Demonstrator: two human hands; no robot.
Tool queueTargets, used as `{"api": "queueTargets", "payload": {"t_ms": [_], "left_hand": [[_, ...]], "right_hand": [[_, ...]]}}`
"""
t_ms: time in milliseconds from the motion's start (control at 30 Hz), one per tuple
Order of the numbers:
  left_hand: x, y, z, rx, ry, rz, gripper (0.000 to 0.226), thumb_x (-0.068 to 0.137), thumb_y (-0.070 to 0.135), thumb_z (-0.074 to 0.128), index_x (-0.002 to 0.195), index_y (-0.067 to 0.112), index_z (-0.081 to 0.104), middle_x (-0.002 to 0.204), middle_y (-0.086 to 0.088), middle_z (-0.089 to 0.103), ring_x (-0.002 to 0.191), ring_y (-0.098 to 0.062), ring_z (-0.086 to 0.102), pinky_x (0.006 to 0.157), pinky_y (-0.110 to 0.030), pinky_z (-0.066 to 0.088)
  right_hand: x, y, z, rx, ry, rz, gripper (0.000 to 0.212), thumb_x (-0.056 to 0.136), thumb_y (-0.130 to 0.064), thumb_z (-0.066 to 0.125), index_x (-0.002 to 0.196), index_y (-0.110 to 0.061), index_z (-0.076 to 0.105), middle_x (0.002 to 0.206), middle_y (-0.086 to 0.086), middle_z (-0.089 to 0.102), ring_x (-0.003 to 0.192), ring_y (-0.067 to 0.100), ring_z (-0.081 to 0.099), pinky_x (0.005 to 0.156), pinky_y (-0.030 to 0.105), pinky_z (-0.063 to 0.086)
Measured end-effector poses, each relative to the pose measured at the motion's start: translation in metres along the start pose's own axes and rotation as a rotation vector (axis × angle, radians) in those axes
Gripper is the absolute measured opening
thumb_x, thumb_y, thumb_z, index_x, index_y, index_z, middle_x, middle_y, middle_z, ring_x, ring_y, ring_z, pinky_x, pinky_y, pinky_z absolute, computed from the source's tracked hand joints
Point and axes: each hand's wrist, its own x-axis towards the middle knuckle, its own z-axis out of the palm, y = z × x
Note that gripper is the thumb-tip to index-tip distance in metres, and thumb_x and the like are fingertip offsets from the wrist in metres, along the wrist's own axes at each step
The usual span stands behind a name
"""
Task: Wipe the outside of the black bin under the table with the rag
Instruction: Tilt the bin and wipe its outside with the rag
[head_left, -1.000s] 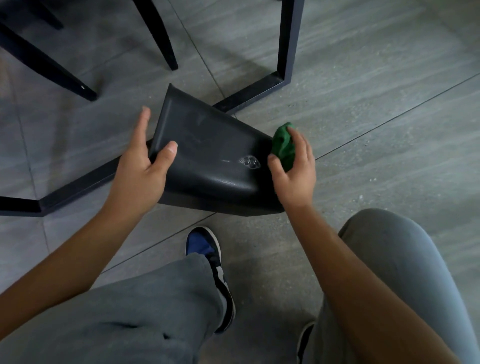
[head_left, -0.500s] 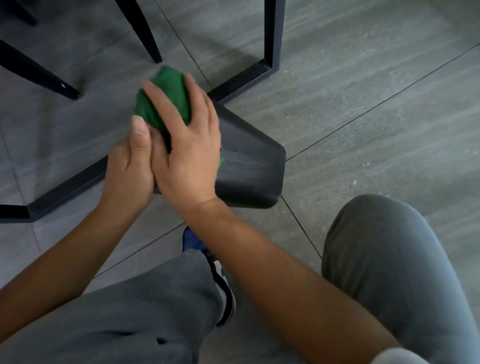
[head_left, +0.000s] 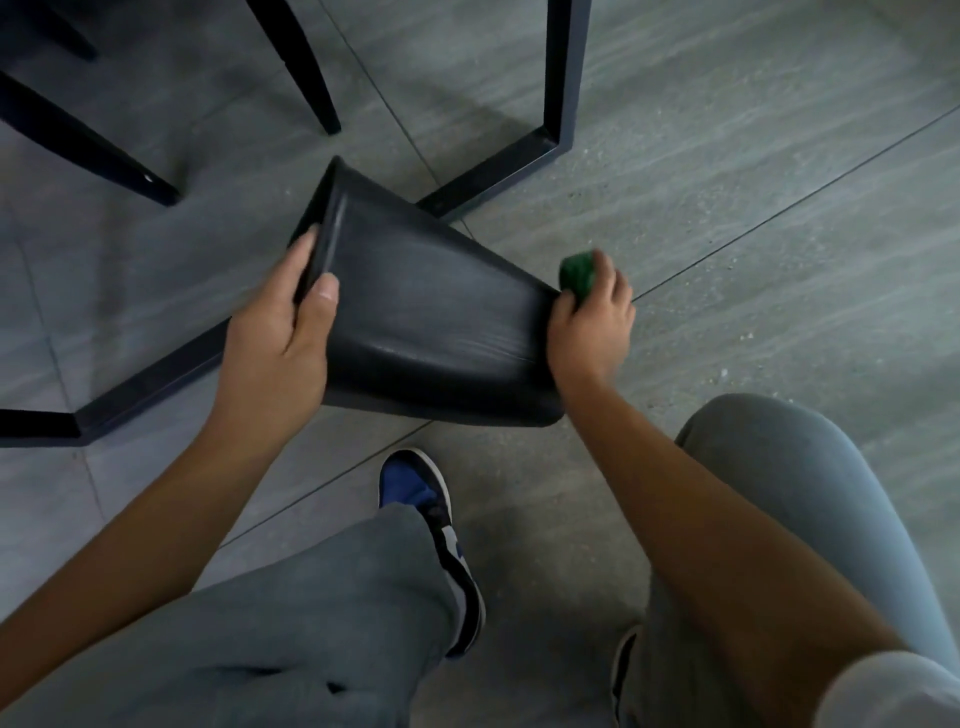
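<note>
The black bin (head_left: 431, 317) is tipped on its side above the floor, its rim to the upper left and its base to the right. My left hand (head_left: 283, 343) grips the rim end, thumb on the outer wall and fingers curled over the edge. My right hand (head_left: 592, 317) holds the bunched green rag (head_left: 576, 270) against the bin's base end at the right. Faint streaks show across the bin's upper wall.
A black metal table frame (head_left: 556, 119) stands behind the bin, its floor bar running to the lower left. Black chair legs (head_left: 306, 78) stand at the upper left. My grey-trousered knees and a blue shoe (head_left: 421, 499) are below the bin on the grey tiled floor.
My right hand swept the rag from the bin's rim end at the upper left back along the wall to the base end at the right. My left hand kept hold of the rim.
</note>
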Motion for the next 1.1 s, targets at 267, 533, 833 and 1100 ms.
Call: {"api": "queueTargets", "payload": {"t_ms": [267, 533, 833, 1100], "left_hand": [[-0.001, 0.011, 0.003, 0.145, -0.037, 0.09, 0.049, 0.115, 0.028, 0.039, 0.162, 0.019, 0.036, 0.145, 0.017, 0.042, 0.124, 0.023, 0.033, 0.096, 0.011, 0.023], [0.005, 0.012, 0.007, 0.155, -0.033, 0.145, 0.047, 0.111, 0.028, 0.037, 0.154, 0.012, 0.048, 0.121, 0.001, 0.067, 0.105, -0.013, 0.065, 0.088, -0.021, 0.044], [0.005, 0.002, 0.003, 0.111, -0.048, 0.141, 0.046, 0.113, 0.023, 0.039, 0.159, 0.017, 0.043, 0.124, -0.003, 0.07, 0.099, -0.009, 0.066, 0.087, -0.013, 0.048], [0.003, 0.007, -0.003, -0.073, 0.039, -0.127, 0.046, 0.114, 0.034, 0.039, 0.16, 0.035, 0.039, 0.152, 0.014, 0.051, 0.137, -0.003, 0.049, 0.103, -0.008, 0.036]], "right_hand": [[0.008, -0.03, -0.036, 0.222, 0.071, -0.033, 0.057, 0.089, -0.025, 0.074, 0.144, -0.024, 0.057, 0.142, 0.001, 0.059, 0.126, 0.019, 0.06, 0.102, 0.032, 0.05], [-0.06, -0.14, -0.026, 0.161, 0.005, -0.663, 0.038, 0.085, -0.029, 0.079, 0.121, -0.019, 0.077, 0.15, 0.018, 0.056, 0.124, 0.04, 0.054, 0.096, 0.048, 0.051], [-0.072, -0.125, -0.008, 0.134, -0.075, -0.633, 0.043, 0.091, -0.026, 0.068, 0.134, -0.025, 0.071, 0.158, 0.019, 0.047, 0.117, 0.041, 0.053, 0.094, 0.053, 0.052], [-0.043, -0.032, -0.013, -0.11, -0.021, -0.438, 0.047, 0.088, -0.021, 0.071, 0.135, -0.016, 0.065, 0.148, 0.018, 0.052, 0.126, 0.043, 0.054, 0.083, 0.046, 0.058]]}}
